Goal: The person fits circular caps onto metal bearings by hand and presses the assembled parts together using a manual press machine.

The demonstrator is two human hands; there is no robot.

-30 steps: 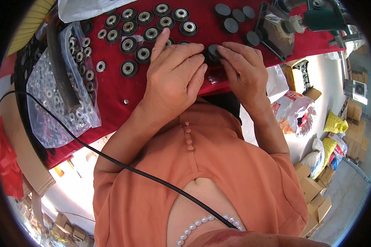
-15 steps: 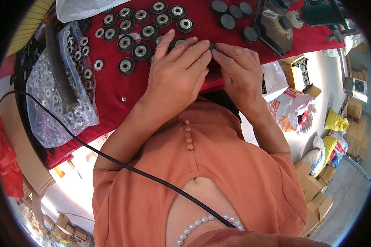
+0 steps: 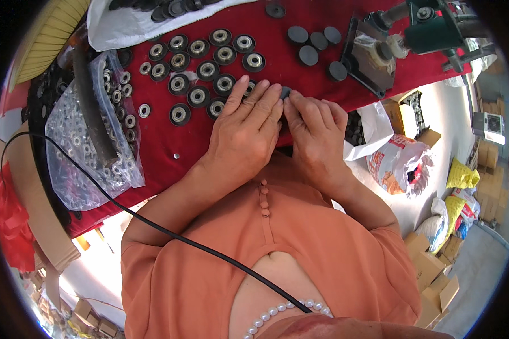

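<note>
Close to the front edge of the red cloth [image 3: 155,135], my left hand [image 3: 240,133] and my right hand [image 3: 315,127] meet around a small black disc [image 3: 285,92]. Only its upper edge shows; fingers cover the rest. The left fingers stretch forward and press together at its side, while the right thumb and fingers pinch it. Just beyond my left hand lie several black wheels [image 3: 207,70] with metal bearings in their centres, one partly covered by the fingers. Plain black discs [image 3: 308,55] lie farther off to the right.
At left, a clear plastic bag [image 3: 73,169] full of bearings has a dark bar [image 3: 93,107] across it. Loose bearings [image 3: 144,110] lie beside it. A green metal machine [image 3: 435,34] stands at far right. A white sack [image 3: 110,31] holds black parts. A black cable [image 3: 169,226] crosses my chest.
The view has shifted, so the table's things sit lower and more of the white sack shows. My hands stay together on the black disc, the right hand's fingers more curled.
</note>
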